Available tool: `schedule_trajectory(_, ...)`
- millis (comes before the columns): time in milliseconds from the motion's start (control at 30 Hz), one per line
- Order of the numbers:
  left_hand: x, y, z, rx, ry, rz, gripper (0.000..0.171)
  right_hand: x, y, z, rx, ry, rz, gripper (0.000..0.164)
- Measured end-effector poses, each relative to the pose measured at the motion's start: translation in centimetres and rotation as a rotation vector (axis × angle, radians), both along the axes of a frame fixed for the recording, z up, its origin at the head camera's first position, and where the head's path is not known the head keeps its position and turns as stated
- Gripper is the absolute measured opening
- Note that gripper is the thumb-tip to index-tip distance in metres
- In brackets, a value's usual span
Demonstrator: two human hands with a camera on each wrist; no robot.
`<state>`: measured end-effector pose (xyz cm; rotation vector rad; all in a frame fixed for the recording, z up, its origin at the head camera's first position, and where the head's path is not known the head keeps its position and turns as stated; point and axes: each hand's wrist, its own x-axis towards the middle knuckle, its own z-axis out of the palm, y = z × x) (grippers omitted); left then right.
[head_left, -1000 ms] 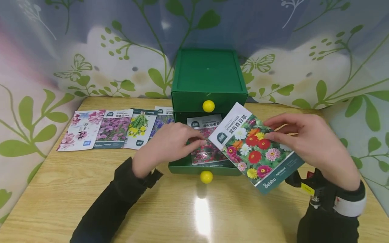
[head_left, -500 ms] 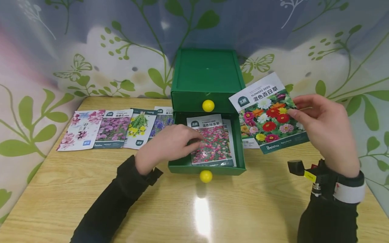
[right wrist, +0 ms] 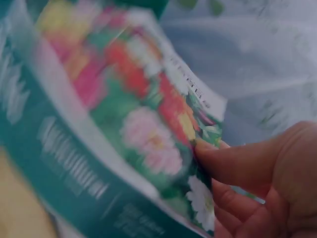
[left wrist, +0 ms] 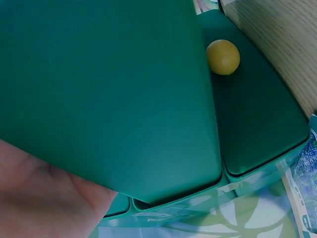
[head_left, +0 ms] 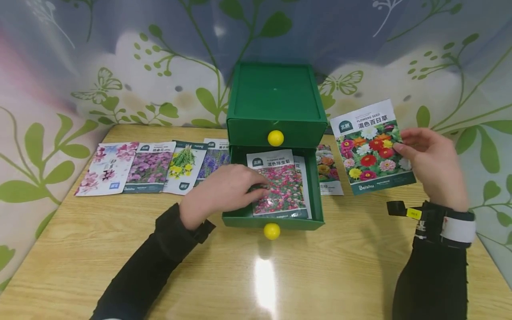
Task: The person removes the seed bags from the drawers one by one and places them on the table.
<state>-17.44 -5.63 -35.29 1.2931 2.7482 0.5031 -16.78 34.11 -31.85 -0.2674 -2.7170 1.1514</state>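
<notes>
My right hand pinches the right edge of a seed packet printed with mixed zinnias, held raised to the right of the green drawer box. Thumb and fingers on this zinnia packet show in the right wrist view. My left hand reaches over the left wall of the pulled-out lower drawer. Its thumb and forefinger lie apart over a pink-flower seed packet inside. In the left wrist view, the drawer's green wall hides the fingers of my left hand.
Several seed packets lie overlapping in a row at the left, including a purple-flower packet and a yellow-flower packet. Another packet lies right of the drawer. Yellow knobs stick out from the drawers. A patterned backdrop rises behind.
My right hand has carried the zinnia packet from above the drawer's right side outward to the right, turning it more upright. My left hand has stayed at the drawer.
</notes>
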Motion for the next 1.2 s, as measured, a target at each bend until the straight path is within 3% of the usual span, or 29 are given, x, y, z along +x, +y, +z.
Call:
schedule_trajectory(267,0.0,0.1,0.0,-0.003,0.005,0.005,0.025,-2.9,2.8,-5.2,-0.108,-0.166,0.018,0.039)
schedule_trajectory(500,0.0,0.1,-0.1,0.006,0.004,-0.002,0.025,-3.8,3.8,-7.8,-0.16,-0.25,0.012,0.046)
schedule_trajectory(900,0.1,0.0,-0.1,0.002,0.019,0.001,0.023,-4.6,4.3,-10.1,-0.157,-0.335,-0.053,0.059)
schedule_trajectory(1200,0.1,0.0,-0.1,-0.005,0.015,0.002,0.024,-4.3,3.9,-9.6,0.056,-0.369,-0.021,0.067)
